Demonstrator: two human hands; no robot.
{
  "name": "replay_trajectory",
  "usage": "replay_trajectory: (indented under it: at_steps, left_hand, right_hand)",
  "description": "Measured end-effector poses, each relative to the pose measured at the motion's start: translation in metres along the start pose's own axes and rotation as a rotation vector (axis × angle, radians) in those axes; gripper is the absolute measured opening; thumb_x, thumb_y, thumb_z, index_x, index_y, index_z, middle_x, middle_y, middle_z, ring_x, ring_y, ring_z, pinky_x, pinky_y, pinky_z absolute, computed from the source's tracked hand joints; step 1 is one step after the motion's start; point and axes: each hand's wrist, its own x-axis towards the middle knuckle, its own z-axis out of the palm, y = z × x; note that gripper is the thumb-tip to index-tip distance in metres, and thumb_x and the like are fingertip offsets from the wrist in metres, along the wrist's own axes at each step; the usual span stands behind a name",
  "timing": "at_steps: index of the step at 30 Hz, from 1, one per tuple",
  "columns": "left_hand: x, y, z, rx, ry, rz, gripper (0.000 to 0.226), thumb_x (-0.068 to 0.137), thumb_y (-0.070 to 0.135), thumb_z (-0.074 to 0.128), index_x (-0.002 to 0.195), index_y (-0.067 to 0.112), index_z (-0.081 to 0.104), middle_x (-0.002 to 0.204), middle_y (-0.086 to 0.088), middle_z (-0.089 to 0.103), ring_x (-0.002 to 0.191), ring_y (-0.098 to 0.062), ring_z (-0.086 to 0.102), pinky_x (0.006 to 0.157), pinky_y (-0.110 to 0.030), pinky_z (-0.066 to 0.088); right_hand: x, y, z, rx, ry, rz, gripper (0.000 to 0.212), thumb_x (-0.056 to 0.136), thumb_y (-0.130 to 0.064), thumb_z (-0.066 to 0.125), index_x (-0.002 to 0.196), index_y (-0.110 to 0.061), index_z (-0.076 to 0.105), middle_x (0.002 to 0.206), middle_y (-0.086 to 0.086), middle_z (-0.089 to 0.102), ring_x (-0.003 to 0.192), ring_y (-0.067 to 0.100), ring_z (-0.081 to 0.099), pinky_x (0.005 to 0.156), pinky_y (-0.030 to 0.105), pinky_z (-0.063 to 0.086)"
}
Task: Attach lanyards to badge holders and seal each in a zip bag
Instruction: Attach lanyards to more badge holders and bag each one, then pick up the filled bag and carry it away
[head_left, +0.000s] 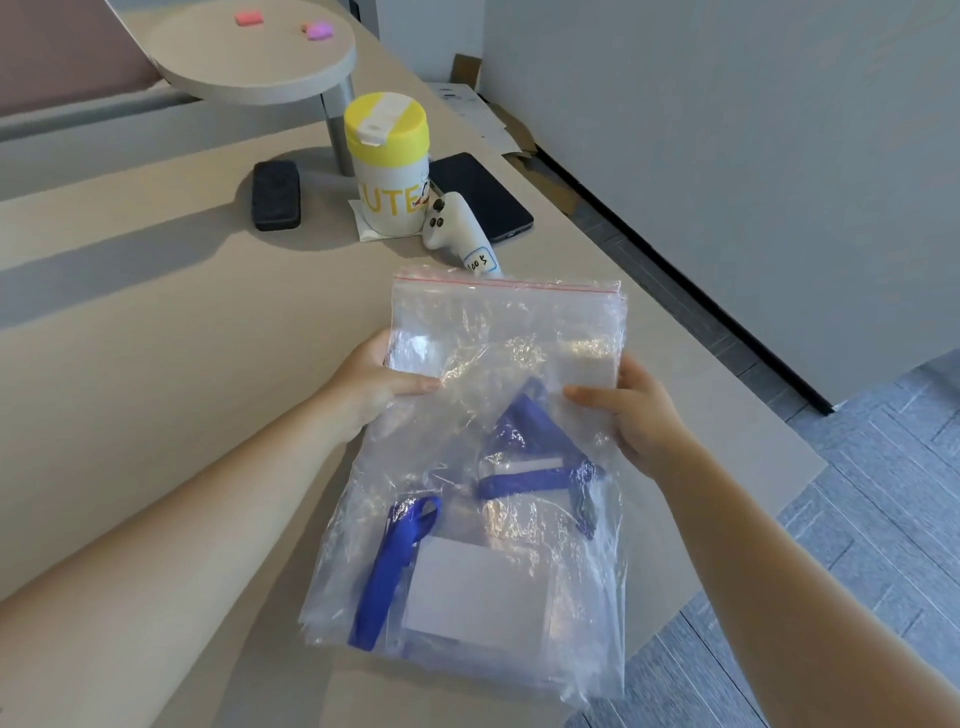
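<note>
Both hands hold a clear zip bag (498, 415) up over the near right part of the desk (156, 364), its red-lined seal edge pointing toward the far side and its bottom sagging toward the near edge. The left hand (374, 384) grasps the bag's left edge, thumb lying across the front of the plastic and fingers behind it; the right hand (634, 410) grasps the right edge the same way, thumb on the front. Inside the bag lie blue lanyards (535, 457), one bunched near the middle and another strap (395, 566) lower left, beside a badge holder (472, 587) with a white card that sits near the bag's bottom. Whether the seal is pressed closed cannot be told. Farther along the desk, near its right edge, stand a white canister with a yellow lid (387, 166), a white controller (457, 228) just beside it, a dark phone (483, 192) behind that, and a black case (275, 195) to the left. A round raised shelf (249, 57) at the far side carries small pink pieces (248, 18).
</note>
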Motion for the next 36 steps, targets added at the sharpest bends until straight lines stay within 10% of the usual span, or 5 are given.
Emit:
replay_trajectory:
  at_steps: [10,13,20,25,36]
  left_hand:
    - [-0.014,0.006,-0.001,-0.170,0.022,-0.058,0.025,0.070,-0.003,0.068,0.087,0.010,0.056,0.083,-0.002,0.061,0.076,-0.018,0.059,0.068,-0.022,0.049]
    - [-0.025,0.012,-0.010,-0.181,0.022,-0.072,0.072,0.045,0.017,0.078,0.109,-0.005,0.054,0.105,-0.018,0.061,0.098,-0.029,0.059,0.092,-0.037,0.046]
    - [-0.051,0.024,-0.038,-0.234,0.121,0.024,0.015,0.076,-0.009,0.061,0.085,0.000,0.053,0.042,0.002,0.062,0.039,-0.002,0.059,0.042,-0.012,0.047]
    - [-0.077,0.025,-0.073,-0.312,0.301,0.072,0.029,0.072,-0.007,0.067,0.068,0.011,0.044,0.069,-0.011,0.066,0.066,-0.023,0.065,0.076,-0.037,0.050]
    - [-0.175,0.028,-0.185,-0.474,0.502,0.331,0.034,0.074,-0.017,0.059,0.072,0.016,0.052,0.059,0.005,0.067,0.050,-0.004,0.066,0.047,-0.012,0.048]
  right_hand:
    - [-0.008,0.002,0.006,0.125,0.033,0.121,0.010,0.077,0.005,0.063,0.078,-0.003,0.057,0.071,0.012,0.062,0.049,0.014,0.064,0.041,0.019,0.051]
    - [-0.011,-0.006,0.009,0.131,-0.035,0.137,0.012,0.078,0.003,0.061,0.069,-0.001,0.056,0.051,0.005,0.062,0.041,0.011,0.060,0.038,0.017,0.048]
    - [-0.012,-0.035,0.040,0.112,-0.185,0.005,0.026,0.081,0.005,0.056,0.059,-0.006,0.063,0.039,-0.003,0.055,0.034,0.007,0.050,0.037,0.014,0.040]
    - [-0.015,-0.055,0.080,0.081,-0.307,-0.065,0.015,0.078,0.007,0.058,0.070,-0.005,0.063,0.054,-0.001,0.065,0.052,0.011,0.063,0.057,0.023,0.054]
    - [-0.061,-0.087,0.227,0.086,-0.509,-0.204,0.025,0.078,0.014,0.054,0.071,-0.008,0.063,0.057,-0.003,0.068,0.059,0.009,0.066,0.061,0.020,0.055]
